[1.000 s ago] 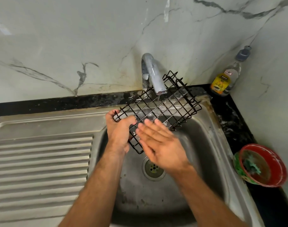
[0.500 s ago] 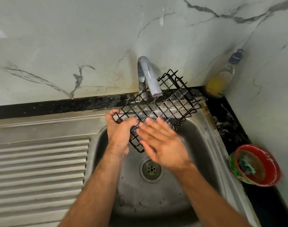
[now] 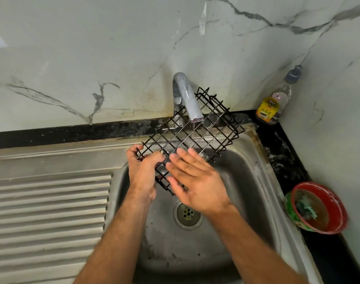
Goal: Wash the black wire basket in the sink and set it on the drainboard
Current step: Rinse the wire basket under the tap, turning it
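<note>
Head view: one black wire basket [image 3: 195, 136], one tap [image 3: 188, 99], one sink [image 3: 246, 181] with one drain [image 3: 186, 213], one ribbed drainboard [image 3: 48, 212], one bottle [image 3: 274, 103], one red bowl [image 3: 318, 208], two hands. The bottle, clear with a grey cap and a yellow label, stands at the counter's back right corner and holds a little dark liquid at its base. The red bowl sits on the counter's right edge, beside the sink's right rim, with something green and brownish water in it. The black wire basket is held tilted above the sink basin, under the tap spout, where a thin stream falls through its grid. The left hand [image 3: 142, 171] grips the basket's near left edge, fingers curled round the wires. The right hand [image 3: 197, 185] lies flat on the grid's near corner, fingers straight and slightly spread, holding nothing. Both forearms reach in over the sink's front edge.
</note>
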{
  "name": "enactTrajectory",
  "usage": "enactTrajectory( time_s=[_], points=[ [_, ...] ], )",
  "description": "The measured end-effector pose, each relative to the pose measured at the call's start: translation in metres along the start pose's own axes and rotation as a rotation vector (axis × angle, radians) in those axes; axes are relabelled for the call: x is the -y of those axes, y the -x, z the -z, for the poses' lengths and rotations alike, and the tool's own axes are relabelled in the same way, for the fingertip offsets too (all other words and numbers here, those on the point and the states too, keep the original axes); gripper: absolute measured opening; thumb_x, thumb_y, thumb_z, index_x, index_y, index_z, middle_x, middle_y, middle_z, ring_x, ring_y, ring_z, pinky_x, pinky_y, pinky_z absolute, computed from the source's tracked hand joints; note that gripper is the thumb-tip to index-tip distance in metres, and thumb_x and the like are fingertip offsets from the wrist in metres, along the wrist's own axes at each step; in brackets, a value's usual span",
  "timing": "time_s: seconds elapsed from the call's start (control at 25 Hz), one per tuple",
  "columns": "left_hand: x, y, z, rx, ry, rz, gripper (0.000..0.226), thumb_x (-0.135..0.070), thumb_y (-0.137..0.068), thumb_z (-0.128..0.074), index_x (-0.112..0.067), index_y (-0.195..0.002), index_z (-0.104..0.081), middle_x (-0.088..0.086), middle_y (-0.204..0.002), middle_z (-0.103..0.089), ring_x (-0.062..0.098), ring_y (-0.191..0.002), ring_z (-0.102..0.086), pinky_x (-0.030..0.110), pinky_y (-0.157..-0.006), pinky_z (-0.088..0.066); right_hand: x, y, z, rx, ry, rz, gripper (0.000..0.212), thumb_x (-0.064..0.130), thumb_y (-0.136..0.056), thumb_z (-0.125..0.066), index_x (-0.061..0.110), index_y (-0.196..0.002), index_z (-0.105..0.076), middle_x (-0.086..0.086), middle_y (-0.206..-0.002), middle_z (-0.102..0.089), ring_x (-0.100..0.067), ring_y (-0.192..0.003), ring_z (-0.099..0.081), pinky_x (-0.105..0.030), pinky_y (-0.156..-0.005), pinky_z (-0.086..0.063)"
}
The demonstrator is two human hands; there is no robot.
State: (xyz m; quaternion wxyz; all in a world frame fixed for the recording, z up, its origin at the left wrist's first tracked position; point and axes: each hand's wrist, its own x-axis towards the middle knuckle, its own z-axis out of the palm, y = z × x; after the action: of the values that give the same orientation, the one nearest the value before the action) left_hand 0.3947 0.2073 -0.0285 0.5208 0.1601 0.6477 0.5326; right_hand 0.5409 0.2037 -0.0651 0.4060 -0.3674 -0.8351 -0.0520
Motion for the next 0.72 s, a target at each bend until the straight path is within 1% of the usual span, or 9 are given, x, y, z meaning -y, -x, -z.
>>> enactTrajectory(
  time_s=[0.08, 0.12, 0.2, 0.24, 0.36, 0.44, 0.52, 0.6, 0.72],
  points=[
    [0.000, 0.005, 0.003, 0.004, -0.015, -0.003, 0.068, -0.027, -0.036, -0.073, -0.050, -0.096, -0.050, 0.008, -0.121, -0.061, 0.027, -0.115, -0.055, 0.056, -0.103, -0.042, -0.009, 0.003, 0.005, 0.026, -0.037, 0.062, 0.026, 0.024, -0.095, -0.066, 0.012, -0.115, -0.076, -0.005, -0.125, -0.070, -0.019, -0.125, -0.062, -0.047, -0.109, -0.046],
    [0.000, 0.008, 0.003, 0.005, -0.026, -0.009, 0.070, -0.025, -0.039, -0.074, -0.050, -0.100, -0.049, 0.011, -0.128, -0.059, 0.027, -0.119, -0.055, 0.048, -0.093, -0.046, -0.018, 0.003, 0.007, 0.031, -0.036, 0.058, 0.026, 0.023, -0.095, -0.066, 0.012, -0.117, -0.074, -0.005, -0.125, -0.070, -0.020, -0.124, -0.062, -0.048, -0.110, -0.045],
    [0.001, 0.009, 0.004, -0.004, -0.043, -0.036, 0.071, -0.019, -0.048, -0.073, -0.045, -0.108, -0.047, 0.016, -0.132, -0.057, 0.027, -0.118, -0.055, 0.035, -0.073, -0.042, -0.033, 0.001, 0.011, 0.022, 0.001, -0.097, 0.032, 0.023, -0.096, -0.062, 0.008, -0.123, -0.070, -0.009, -0.131, -0.066, -0.023, -0.129, -0.058, -0.052, -0.111, -0.043],
    [0.002, 0.008, 0.004, -0.004, -0.045, -0.053, 0.071, -0.018, -0.050, -0.071, -0.043, -0.112, -0.047, 0.018, -0.133, -0.056, 0.026, -0.114, -0.056, 0.033, -0.070, -0.039, -0.039, -0.003, 0.012, 0.013, 0.021, -0.248, 0.038, 0.026, -0.097, -0.058, 0.007, -0.129, -0.065, -0.011, -0.137, -0.062, -0.025, -0.135, -0.052, -0.054, -0.114, -0.038],
    [0.001, 0.008, 0.006, 0.006, -0.054, -0.084, 0.070, -0.018, -0.051, -0.071, -0.042, -0.112, -0.047, 0.019, -0.129, -0.057, 0.023, -0.103, -0.055, 0.030, -0.068, -0.039, -0.048, -0.021, 0.020, 0.066, 0.101, -0.623, 0.057, 0.042, -0.102, -0.039, 0.011, -0.150, -0.042, -0.010, -0.158, -0.036, -0.021, -0.150, -0.021, -0.050, -0.125, -0.016],
    [0.004, 0.008, 0.009, -0.015, -0.046, -0.068, 0.066, -0.019, -0.050, -0.072, -0.048, -0.104, -0.048, 0.019, -0.130, -0.057, 0.027, -0.107, -0.056, 0.033, -0.073, -0.044, -0.046, -0.031, 0.020, 0.224, 0.174, -0.664, 0.064, 0.050, -0.104, -0.028, 0.014, -0.157, -0.022, -0.010, -0.165, -0.015, -0.022, -0.153, -0.004, -0.048, -0.126, -0.004],
    [0.009, 0.007, 0.012, -0.052, -0.028, -0.043, 0.063, -0.021, -0.045, -0.075, -0.052, -0.094, -0.050, 0.021, -0.132, -0.056, 0.032, -0.113, -0.058, 0.045, -0.086, -0.052, -0.029, -0.032, 0.012, 0.332, 0.249, -0.599, 0.071, 0.056, -0.103, -0.020, 0.012, -0.158, -0.010, -0.010, -0.165, -0.004, -0.027, -0.154, 0.004, -0.047, -0.125, 0.002],
    [0.016, 0.003, 0.016, -0.078, 0.005, -0.018, 0.059, -0.025, -0.039, -0.074, -0.053, -0.086, -0.052, 0.017, -0.126, -0.057, 0.037, -0.121, -0.057, 0.062, -0.102, -0.047, -0.011, -0.020, 0.006, 0.311, 0.182, -0.479, 0.068, 0.053, -0.103, -0.031, 0.011, -0.155, -0.027, -0.010, -0.163, -0.021, -0.030, -0.154, -0.010, -0.050, -0.125, -0.006],
    [0.023, -0.002, 0.023, -0.109, 0.034, -0.004, 0.058, -0.025, -0.036, -0.074, -0.052, -0.084, -0.053, 0.009, -0.121, -0.055, 0.032, -0.112, -0.056, 0.068, -0.106, -0.041, -0.010, 0.004, 0.002, 0.156, -0.014, -0.158, 0.038, 0.033, -0.097, -0.059, 0.012, -0.127, -0.069, -0.005, -0.136, -0.063, -0.024, -0.138, -0.050, -0.050, -0.114, -0.039]
  ],
)
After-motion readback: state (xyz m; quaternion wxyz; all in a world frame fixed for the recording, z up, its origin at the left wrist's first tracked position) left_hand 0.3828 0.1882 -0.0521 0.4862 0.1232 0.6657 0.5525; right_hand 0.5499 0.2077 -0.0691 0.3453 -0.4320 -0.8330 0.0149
